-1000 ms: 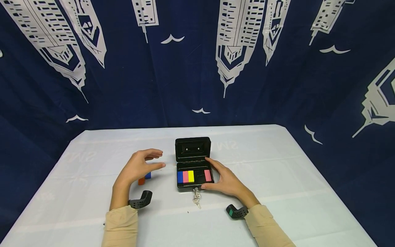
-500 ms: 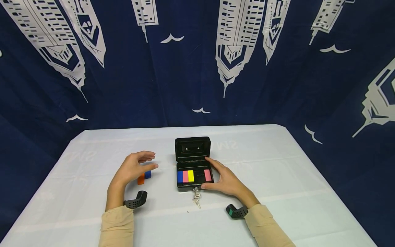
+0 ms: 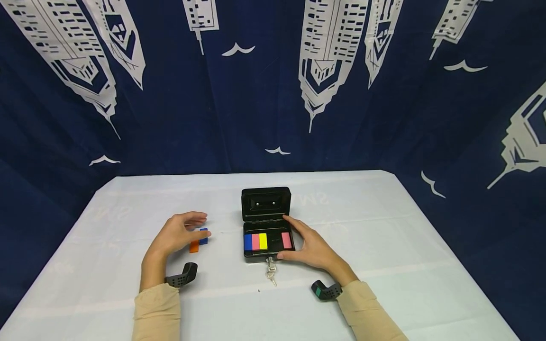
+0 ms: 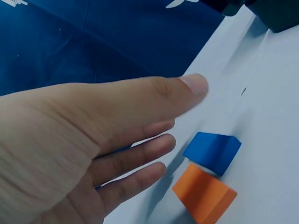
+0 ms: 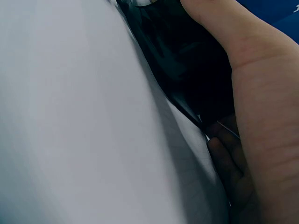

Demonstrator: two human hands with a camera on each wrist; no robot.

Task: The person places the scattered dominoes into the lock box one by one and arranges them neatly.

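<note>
A small black cash box (image 3: 274, 242) stands mid-table with its lid (image 3: 266, 203) raised. Inside, a blue block (image 3: 248, 242), a pink block (image 3: 255, 242) and a yellow block (image 3: 263, 241) lie side by side at the left; another pink block (image 3: 286, 240) is at the right. My right hand (image 3: 313, 246) grips the box's right end, thumb at the front, fingers toward the hinge. To the left, my left hand (image 3: 175, 234) hovers, fingers apart and holding nothing, over a loose blue block (image 4: 212, 151) and an orange block (image 4: 203, 193), which lie close together on the table.
Keys (image 3: 271, 272) hang from the lock at the front of the box and lie on the white table (image 3: 239, 308). A dark blue cloth (image 3: 256, 104) with white building prints hangs behind the table's far edge. Both wrists wear black bands.
My left hand has moved left and slightly down, away from the box and over the loose blue and orange blocks. My right hand has stayed on the box.
</note>
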